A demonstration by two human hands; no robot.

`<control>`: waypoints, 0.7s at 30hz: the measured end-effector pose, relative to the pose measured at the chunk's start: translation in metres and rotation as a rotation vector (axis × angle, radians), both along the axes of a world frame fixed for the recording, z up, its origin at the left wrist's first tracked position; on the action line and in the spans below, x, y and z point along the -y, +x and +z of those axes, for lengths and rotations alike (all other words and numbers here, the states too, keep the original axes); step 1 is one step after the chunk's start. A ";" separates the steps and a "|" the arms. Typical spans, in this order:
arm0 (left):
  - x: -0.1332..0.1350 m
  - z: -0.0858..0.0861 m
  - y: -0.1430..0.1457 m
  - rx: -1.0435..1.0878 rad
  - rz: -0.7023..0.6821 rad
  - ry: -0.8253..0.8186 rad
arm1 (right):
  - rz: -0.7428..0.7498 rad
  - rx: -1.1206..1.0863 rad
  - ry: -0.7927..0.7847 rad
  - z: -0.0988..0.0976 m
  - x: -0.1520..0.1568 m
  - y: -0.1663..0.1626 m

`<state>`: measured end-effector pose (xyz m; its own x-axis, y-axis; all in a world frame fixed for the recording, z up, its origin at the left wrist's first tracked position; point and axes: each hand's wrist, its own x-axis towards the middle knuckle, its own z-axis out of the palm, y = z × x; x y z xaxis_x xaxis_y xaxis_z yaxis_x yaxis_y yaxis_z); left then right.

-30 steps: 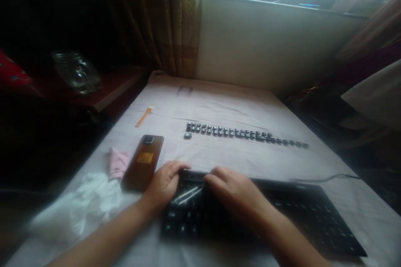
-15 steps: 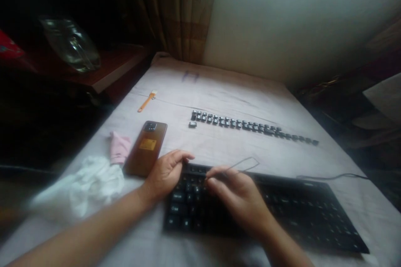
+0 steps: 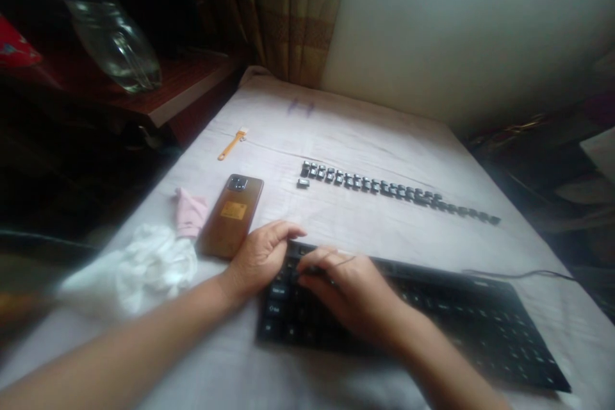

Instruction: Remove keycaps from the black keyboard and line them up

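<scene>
A black keyboard (image 3: 456,320) lies across the near side of a table covered with a white cloth (image 3: 384,230). My left hand (image 3: 264,253) curls over the keyboard's top left corner and holds it. My right hand (image 3: 348,295) rests on the keys just to the right of it, its fingers pinched on a thin wire tool (image 3: 339,261) whose tip points at the left keys. Behind the keyboard, several loose keycaps (image 3: 398,192) lie in a long row. One keycap (image 3: 302,183) sits apart at the row's left end.
A brown phone (image 3: 231,224) lies face down left of my left hand, beside a pink cloth (image 3: 189,211) and a crumpled white cloth (image 3: 144,269). An orange brush (image 3: 231,144) lies farther back. The keyboard cable (image 3: 519,274) runs right. A clear bottle (image 3: 115,45) sits on a side shelf.
The wire loop that stuck out past my right hand half a second ago is now drawn in over the left keys. My left hand stays on the keyboard corner. The view has tilted down.
</scene>
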<state>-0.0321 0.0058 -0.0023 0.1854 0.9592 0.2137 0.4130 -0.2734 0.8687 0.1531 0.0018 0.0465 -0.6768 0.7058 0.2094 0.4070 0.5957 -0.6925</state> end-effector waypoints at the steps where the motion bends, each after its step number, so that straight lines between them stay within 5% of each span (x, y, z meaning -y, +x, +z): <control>1: 0.000 0.000 0.000 0.001 -0.002 0.007 | 0.021 0.034 0.001 0.001 -0.001 -0.002; 9: 0.000 0.000 0.000 -0.001 -0.015 0.002 | 0.077 0.200 0.096 0.012 0.000 -0.012; 15: 0.000 -0.001 0.000 -0.002 -0.009 0.012 | 0.116 0.290 0.283 0.000 0.009 -0.016; 21: 0.000 -0.005 0.001 -0.011 -0.036 0.090 | -0.049 0.037 0.197 -0.014 0.008 -0.011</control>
